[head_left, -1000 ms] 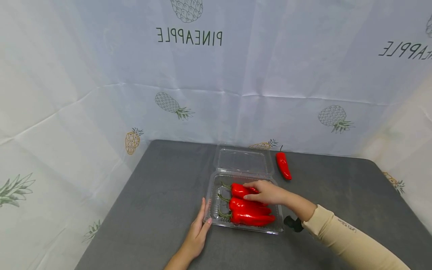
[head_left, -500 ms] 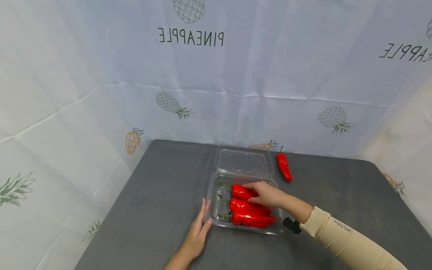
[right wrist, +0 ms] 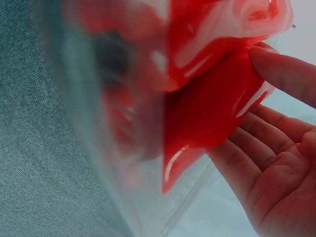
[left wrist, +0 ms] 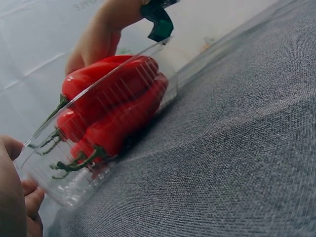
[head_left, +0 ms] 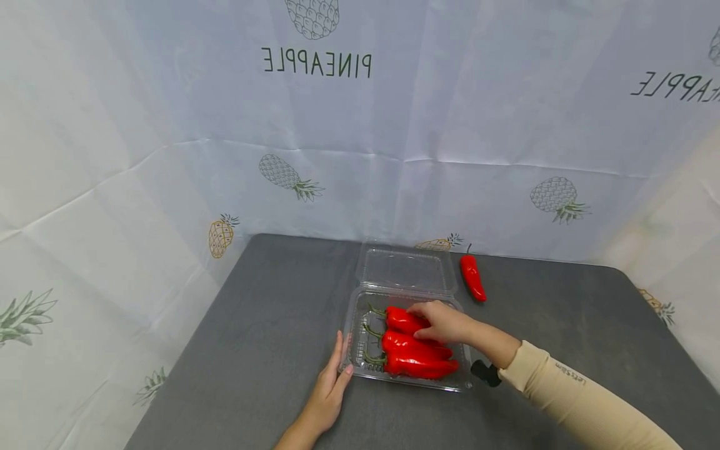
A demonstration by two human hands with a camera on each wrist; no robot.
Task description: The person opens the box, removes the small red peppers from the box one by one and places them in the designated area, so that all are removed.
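Red peppers with green stems lie side by side in a clear plastic clamshell container point(head_left: 416, 384), its lid folded back. My right hand point(head_left: 447, 322) reaches over the right wall and holds the farthest pepper point(head_left: 398, 319) by its body. Seen from the right wrist, the thumb and fingers point(right wrist: 242, 155) sit on opposite sides of that red pepper point(right wrist: 212, 101). The nearest pepper point(head_left: 416, 365) lies along the front wall. My left hand point(head_left: 327, 394) grips the front left corner, thumb at the front and fingers along the left wall. In the left wrist view the peppers point(left wrist: 113, 108) appear stacked.
The lid point(head_left: 406, 269) lies flat behind the container, near the back edge. A single red pepper point(head_left: 472, 277) rests on the grey tabletop point(head_left: 270, 325) right of the lid. White pineapple-print curtains point(head_left: 394, 125) surround the table. A dark strap point(left wrist: 160, 24) is at the right wrist.
The right hand's thumb has drawn slightly right on the farthest pepper, and the forearm has shifted a little left. The left hand and container stay in place.
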